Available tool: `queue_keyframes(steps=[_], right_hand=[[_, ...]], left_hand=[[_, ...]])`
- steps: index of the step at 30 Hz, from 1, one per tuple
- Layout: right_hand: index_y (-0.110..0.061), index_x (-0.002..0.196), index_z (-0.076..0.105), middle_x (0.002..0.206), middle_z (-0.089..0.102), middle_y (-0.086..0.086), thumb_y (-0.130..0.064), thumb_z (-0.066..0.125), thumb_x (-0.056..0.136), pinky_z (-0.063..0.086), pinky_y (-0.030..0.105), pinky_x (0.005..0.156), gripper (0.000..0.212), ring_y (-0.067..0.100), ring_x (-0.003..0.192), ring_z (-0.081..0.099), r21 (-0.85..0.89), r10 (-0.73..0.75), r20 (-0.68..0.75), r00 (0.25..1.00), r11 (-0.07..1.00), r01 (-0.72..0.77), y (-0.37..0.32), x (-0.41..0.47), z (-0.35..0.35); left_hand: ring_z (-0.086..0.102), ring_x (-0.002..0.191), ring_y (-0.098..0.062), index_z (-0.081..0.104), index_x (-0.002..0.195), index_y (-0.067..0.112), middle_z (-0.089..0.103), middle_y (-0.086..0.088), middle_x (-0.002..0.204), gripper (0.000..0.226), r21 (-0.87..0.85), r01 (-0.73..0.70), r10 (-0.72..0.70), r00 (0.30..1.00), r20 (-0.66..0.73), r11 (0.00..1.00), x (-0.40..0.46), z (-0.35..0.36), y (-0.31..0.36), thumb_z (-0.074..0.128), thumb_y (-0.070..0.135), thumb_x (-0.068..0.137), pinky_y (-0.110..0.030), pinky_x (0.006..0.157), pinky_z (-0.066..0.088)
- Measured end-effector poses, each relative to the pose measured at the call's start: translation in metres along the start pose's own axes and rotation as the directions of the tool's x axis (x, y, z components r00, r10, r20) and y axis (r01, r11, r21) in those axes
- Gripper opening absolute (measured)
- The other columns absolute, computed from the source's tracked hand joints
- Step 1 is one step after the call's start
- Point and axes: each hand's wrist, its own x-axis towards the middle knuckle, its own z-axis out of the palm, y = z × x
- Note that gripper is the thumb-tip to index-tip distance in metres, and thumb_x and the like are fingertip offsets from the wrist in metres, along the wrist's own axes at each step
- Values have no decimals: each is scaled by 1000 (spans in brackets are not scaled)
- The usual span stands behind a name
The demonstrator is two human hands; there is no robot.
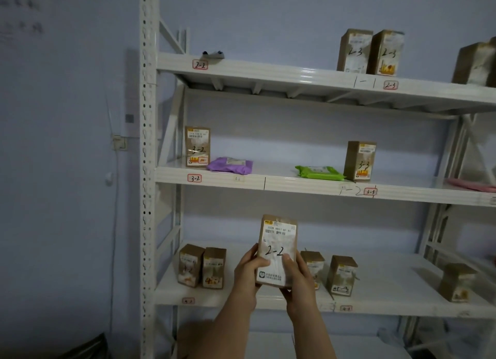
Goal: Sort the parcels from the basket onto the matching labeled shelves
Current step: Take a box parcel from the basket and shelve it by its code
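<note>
**Reading the label before shelving**

Holding a brown parcel (277, 251) upright in front of the rack, the person has its handwritten "2-2" facing the camera. The left hand (248, 274) grips the lower left edge with its fingers curled round it, thumb on the face; the right hand (296, 281) grips the lower right the same way. The parcel hangs in the air at the level of the lowest visible shelf, touching none of it. This looks like the label-checking step. The matching 2-2 tag (200, 64) sits on the top shelf (268, 73), far up and left, so the next move calls for a long upward reach and setting the parcel behind that tag, clear of the small dark object (213, 53) lying there.
</note>
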Motion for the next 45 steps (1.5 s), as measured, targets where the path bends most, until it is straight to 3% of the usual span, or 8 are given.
queue_keyframes(steps=[8,16,21,26,31,40,42,45], right_hand=[[-18,135,49,117,67,9,-6,60,88,56,30,66,50,21,94,68,-55,-34,170,985,998,44,-53,39,50],[-15,131,43,98,66,11,-7,64,87,57,30,68,50,21,80,66,-316,-265,439,858,849,424,-180,81,174],[-11,137,35,116,63,19,-13,65,87,56,41,85,58,29,96,66,-330,-348,579,737,727,602,-248,114,267],[-15,135,37,115,64,7,-21,67,85,45,47,101,58,23,102,66,-298,-436,661,611,595,746,-298,135,365],[-15,139,33,118,63,3,-22,63,88,38,45,100,59,19,104,62,-323,-467,688,555,488,811,-319,165,449],[-17,112,48,120,64,5,-16,56,93,38,47,99,21,21,112,58,-578,-403,643,651,301,758,-295,260,517],[-13,112,51,116,65,6,-13,55,93,46,35,79,19,17,99,61,-647,-374,622,688,251,720,-289,276,524],[-9,119,55,107,67,3,-23,53,96,38,26,58,27,14,87,64,-768,-334,568,753,114,630,-283,292,529]], left_hand=[[67,96,-30,60,120,14,70,-11,107,47,96,-173,175,985,-4,980,31,18,79,51,-8,79,-40,80,55],[69,91,-29,59,122,11,70,-11,104,48,265,-455,439,890,120,850,66,47,263,61,-1,76,-35,67,57],[69,84,-23,59,116,15,70,-6,98,42,341,-656,637,749,183,673,71,64,379,66,2,77,-32,68,56],[69,87,-18,54,117,18,67,-3,103,40,316,-807,776,579,250,500,82,62,482,64,6,81,-29,64,56],[68,79,-15,51,119,17,66,-3,100,38,278,-873,835,474,281,402,115,49,557,59,7,84,-22,57,54],[63,79,-15,47,115,14,62,-3,96,34,470,-787,754,574,319,400,231,5,610,60,7,85,-25,61,56],[64,82,-17,49,113,11,63,-6,99,32,551,-725,701,639,316,413,253,1,615,60,5,84,-26,63,55],[65,85,-20,53,110,5,66,-9,97,27,686,-627,640,707,301,369,277,0,618,59,10,85,-30,72,55]])
